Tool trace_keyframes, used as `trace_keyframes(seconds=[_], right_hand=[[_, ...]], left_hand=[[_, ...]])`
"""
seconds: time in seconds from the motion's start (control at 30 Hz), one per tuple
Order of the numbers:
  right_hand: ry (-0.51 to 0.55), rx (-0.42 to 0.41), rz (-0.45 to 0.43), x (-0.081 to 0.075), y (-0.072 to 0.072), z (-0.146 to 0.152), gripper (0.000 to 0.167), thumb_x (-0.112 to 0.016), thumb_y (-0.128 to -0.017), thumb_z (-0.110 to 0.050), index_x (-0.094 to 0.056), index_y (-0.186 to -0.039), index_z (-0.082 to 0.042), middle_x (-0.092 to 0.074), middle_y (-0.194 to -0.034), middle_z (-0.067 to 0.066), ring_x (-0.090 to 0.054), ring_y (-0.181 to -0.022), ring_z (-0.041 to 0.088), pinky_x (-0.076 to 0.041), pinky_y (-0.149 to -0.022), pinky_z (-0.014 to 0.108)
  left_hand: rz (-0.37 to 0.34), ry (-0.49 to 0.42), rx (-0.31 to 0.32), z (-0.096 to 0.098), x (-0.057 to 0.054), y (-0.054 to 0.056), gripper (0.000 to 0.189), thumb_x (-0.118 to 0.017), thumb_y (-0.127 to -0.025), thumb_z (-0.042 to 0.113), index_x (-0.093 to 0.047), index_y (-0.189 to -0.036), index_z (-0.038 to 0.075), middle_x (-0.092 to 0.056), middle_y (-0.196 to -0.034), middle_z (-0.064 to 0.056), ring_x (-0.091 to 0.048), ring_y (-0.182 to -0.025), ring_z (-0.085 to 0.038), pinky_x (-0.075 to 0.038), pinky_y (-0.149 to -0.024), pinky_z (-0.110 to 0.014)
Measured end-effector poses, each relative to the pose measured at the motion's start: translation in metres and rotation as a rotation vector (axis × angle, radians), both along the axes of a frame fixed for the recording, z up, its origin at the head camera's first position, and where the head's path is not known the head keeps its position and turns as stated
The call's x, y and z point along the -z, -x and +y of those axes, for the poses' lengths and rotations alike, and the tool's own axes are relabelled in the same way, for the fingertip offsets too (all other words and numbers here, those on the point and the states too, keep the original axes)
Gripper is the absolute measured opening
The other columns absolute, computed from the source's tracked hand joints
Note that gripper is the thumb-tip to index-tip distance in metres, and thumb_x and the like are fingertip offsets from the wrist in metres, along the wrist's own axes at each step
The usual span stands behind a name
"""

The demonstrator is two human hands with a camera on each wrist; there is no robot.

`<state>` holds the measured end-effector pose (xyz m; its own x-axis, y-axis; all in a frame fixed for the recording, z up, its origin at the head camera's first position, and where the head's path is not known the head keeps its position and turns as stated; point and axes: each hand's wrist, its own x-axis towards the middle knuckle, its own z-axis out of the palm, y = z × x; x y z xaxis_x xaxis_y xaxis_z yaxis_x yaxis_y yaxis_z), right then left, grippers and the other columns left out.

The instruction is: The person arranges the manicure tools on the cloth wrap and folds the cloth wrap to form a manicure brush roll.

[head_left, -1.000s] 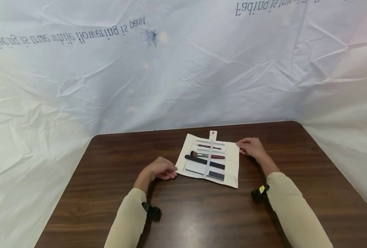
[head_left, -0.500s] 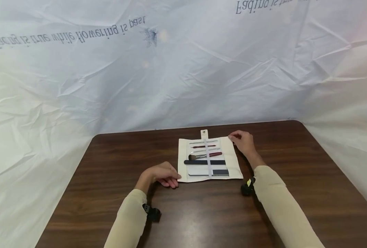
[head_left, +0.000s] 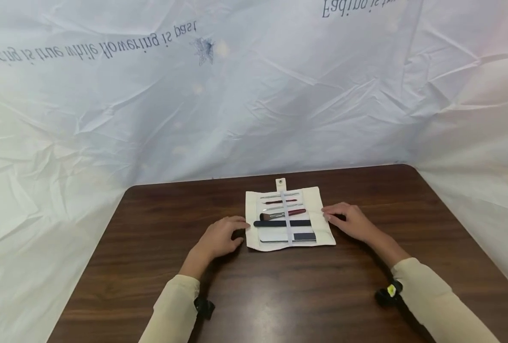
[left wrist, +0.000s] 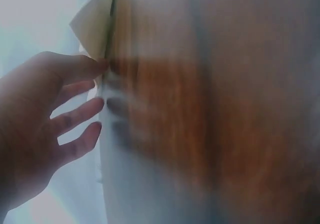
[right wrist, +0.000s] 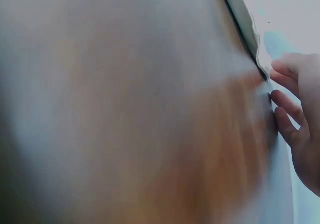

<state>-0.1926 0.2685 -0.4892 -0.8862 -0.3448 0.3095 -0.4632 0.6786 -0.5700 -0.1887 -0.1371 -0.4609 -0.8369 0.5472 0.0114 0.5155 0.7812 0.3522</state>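
An unfolded cream fabric case (head_left: 325, 236) lies flat on the table in the head view, with a snap tab (head_left: 280, 184) at its far edge. A pale band holds several slim tools on it: a brush (head_left: 298, 212) with a red handle, a long black file (head_left: 299, 223), a flat piece with a grey end (head_left: 304, 237), and thin metal tools. My left hand (head_left: 219, 237) touches the case's left edge with its extended fingers. On the other side, my right hand (head_left: 351, 222) has its fingertips at the right edge. In both wrist views a case corner (left wrist: 95, 24) (right wrist: 245, 19) shows beside the fingers.
The dark wooden table (head_left: 262, 305) has rounded far corners. Behind it and at both sides hangs a wrinkled white sheet (head_left: 254, 105) with printed words. Each forearm wears a small black camera (head_left: 204, 307).
The case has turned and now lies squarer to the table. My left hand slid up its left edge from the near corner; my right hand left the far corner and moved down the right edge.
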Motion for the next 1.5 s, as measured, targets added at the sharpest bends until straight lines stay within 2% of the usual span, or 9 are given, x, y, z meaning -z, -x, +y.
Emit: trace_keyframes(seconds=[0.2, 0.47, 0.8, 0.93, 1.17, 1.27, 1.37, 1.43, 1.5], right_hand=[[-0.149, -0.09, -0.049, -0.004, -0.022, 0.013, 0.032, -0.067, -0.099, -0.019, -0.071, -0.127, -0.006, -0.063, -0.141, 0.015, -0.056, -0.132, 0.041, -0.047, -0.102, 0.061], [-0.349, -0.129, -0.055, -0.003, -0.035, 0.01, 0.082, -0.074, -0.086, -0.058, -0.051, -0.15, -0.013, -0.046, -0.16, 0.005, -0.04, -0.147, 0.038, -0.037, -0.11, 0.067], [-0.357, -0.127, 0.141, 0.002, -0.04, -0.005, 0.047, -0.076, -0.09, -0.018, -0.066, -0.135, -0.008, -0.063, -0.144, 0.006, -0.057, -0.129, 0.031, -0.049, -0.101, 0.056], [-0.322, -0.118, 0.143, 0.003, -0.039, -0.007, 0.045, -0.076, -0.09, -0.013, -0.067, -0.133, -0.008, -0.064, -0.142, 0.007, -0.059, -0.128, 0.031, -0.051, -0.099, 0.053], [-0.178, -0.094, 0.124, 0.005, -0.034, -0.009, 0.043, -0.076, -0.085, 0.004, -0.071, -0.127, -0.004, -0.07, -0.13, 0.012, -0.063, -0.12, 0.034, -0.056, -0.09, 0.048], [-0.06, -0.048, 0.083, 0.006, -0.03, -0.009, 0.034, -0.077, -0.084, 0.004, -0.075, -0.117, -0.003, -0.074, -0.116, 0.014, -0.068, -0.109, 0.03, -0.058, -0.083, 0.042], [0.033, 0.007, 0.002, 0.006, -0.026, -0.01, 0.013, -0.077, -0.087, -0.006, -0.077, -0.1, -0.004, -0.074, -0.102, 0.012, -0.067, -0.09, 0.016, -0.055, -0.074, 0.029], [0.079, 0.035, -0.067, 0.004, -0.023, -0.011, 0.005, -0.075, -0.091, -0.011, -0.075, -0.091, -0.006, -0.072, -0.091, 0.009, -0.059, -0.077, 0.005, -0.049, -0.068, 0.023], [0.116, 0.057, -0.134, 0.003, -0.02, -0.012, 0.012, -0.071, -0.095, -0.015, -0.072, -0.085, -0.008, -0.067, -0.081, 0.005, -0.049, -0.069, 0.0, -0.042, -0.063, 0.022]], left_hand=[[0.065, 0.041, 0.037, 0.005, 0.001, -0.008, 0.04, -0.074, -0.092, 0.018, -0.07, -0.131, 0.021, -0.06, -0.147, -0.002, -0.061, -0.127, -0.027, -0.057, -0.085, -0.043], [0.107, 0.053, 0.058, 0.009, 0.004, -0.011, 0.03, -0.072, -0.092, 0.014, -0.076, -0.121, 0.021, -0.067, -0.139, 0.002, -0.063, -0.115, -0.023, -0.057, -0.076, -0.039], [0.14, -0.053, 0.01, 0.016, 0.013, -0.01, 0.025, -0.07, -0.089, 0.003, -0.079, -0.109, 0.016, -0.07, -0.134, -0.002, -0.066, -0.113, -0.028, -0.058, -0.083, -0.046], [0.146, -0.064, 0.012, 0.018, 0.013, -0.01, 0.025, -0.071, -0.087, 0.001, -0.079, -0.105, 0.016, -0.07, -0.133, -0.002, -0.066, -0.112, -0.026, -0.059, -0.081, -0.044], [0.188, -0.055, 0.014, 0.02, 0.014, -0.009, 0.016, -0.074, -0.09, 0.01, -0.077, -0.102, 0.021, -0.076, -0.112, 0.005, -0.066, -0.1, -0.02, -0.057, -0.076, -0.04], [0.135, -0.111, -0.033, 0.019, 0.016, -0.008, 0.013, -0.073, -0.094, 0.019, -0.077, -0.106, 0.02, -0.076, -0.106, 0.002, -0.065, -0.093, -0.018, -0.055, -0.076, -0.038], [0.044, -0.23, -0.097, 0.018, 0.019, -0.007, 0.013, -0.069, -0.097, 0.023, -0.074, -0.108, 0.017, -0.075, -0.098, 0.001, -0.065, -0.088, -0.016, -0.052, -0.077, -0.036], [-0.026, -0.336, -0.135, 0.018, 0.02, -0.005, 0.016, -0.066, -0.099, 0.022, -0.073, -0.112, 0.015, -0.076, -0.102, -0.002, -0.069, -0.094, -0.019, -0.054, -0.083, -0.039], [-0.087, -0.44, -0.162, 0.019, 0.021, -0.004, 0.022, -0.064, -0.101, 0.02, -0.07, -0.12, 0.011, -0.077, -0.111, -0.007, -0.072, -0.106, -0.024, -0.056, -0.092, -0.044]])
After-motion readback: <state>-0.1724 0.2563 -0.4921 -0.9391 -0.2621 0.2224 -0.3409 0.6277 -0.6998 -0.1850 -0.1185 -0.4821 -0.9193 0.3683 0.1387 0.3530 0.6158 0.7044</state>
